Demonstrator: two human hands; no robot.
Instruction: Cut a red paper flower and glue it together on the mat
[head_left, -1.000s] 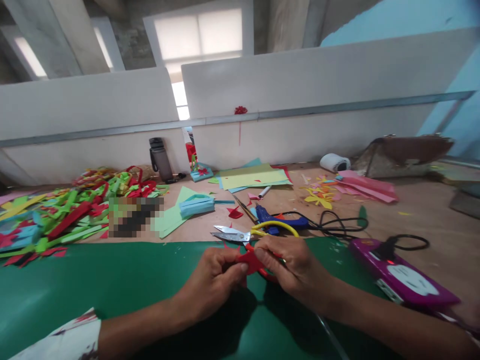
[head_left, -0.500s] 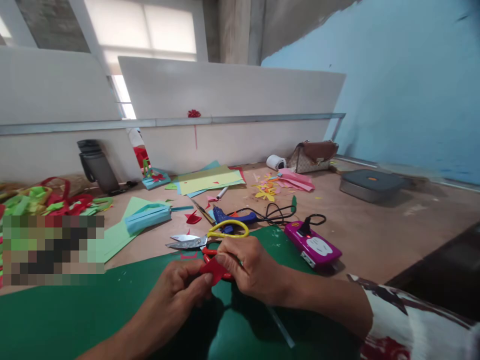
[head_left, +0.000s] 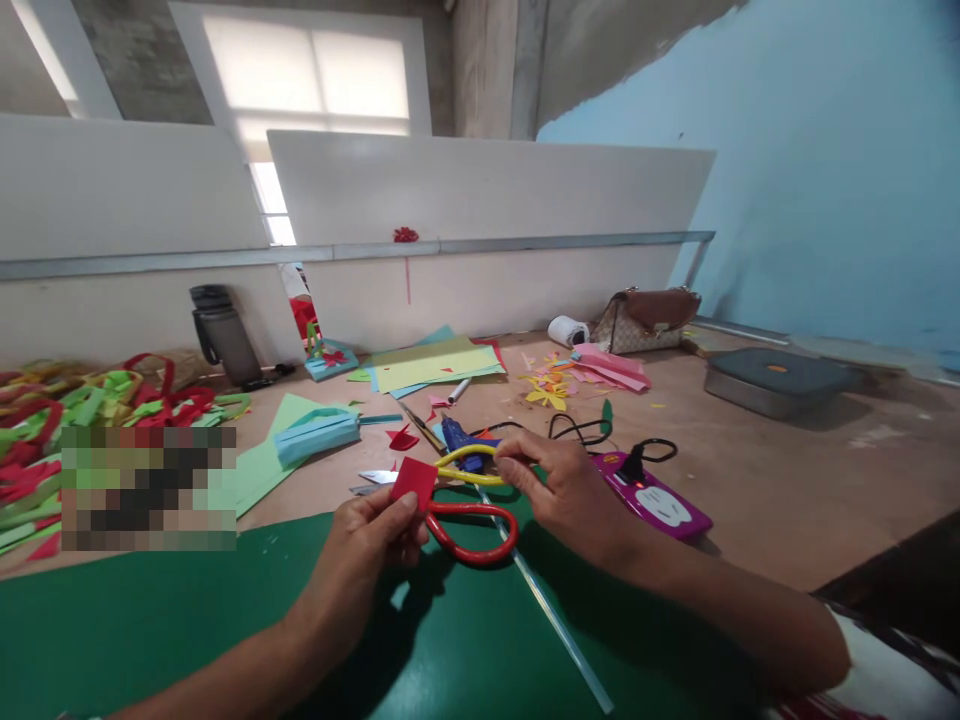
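Note:
Between thumb and fingers, my left hand (head_left: 375,535) pinches a small red paper piece (head_left: 414,482) just in front of the scissors. My right hand (head_left: 559,490) has its thumb and fingers closed at the yellow handle loop of the scissors (head_left: 472,555). The other loop is red, and the metal blades point left, partly hidden behind the paper. A clear glue stick (head_left: 559,625) lies slanting across the green mat (head_left: 247,630), passing under the handles. Behind my right hand, a blue glue gun (head_left: 461,437) lies partly covered.
A purple power strip (head_left: 660,500) with a plugged-in cord sits right of my hand. Further back are colored paper sheets (head_left: 435,365), yellow paper flowers (head_left: 547,390), a handbag (head_left: 652,320) and a lunch box (head_left: 772,380). Cut paper strips (head_left: 97,410) and a dark bottle (head_left: 225,335) stand left.
My right hand has let go of the red paper and moved right to the scissors' yellow handle. The left hand keeps the paper, now raised. The view has shifted slightly.

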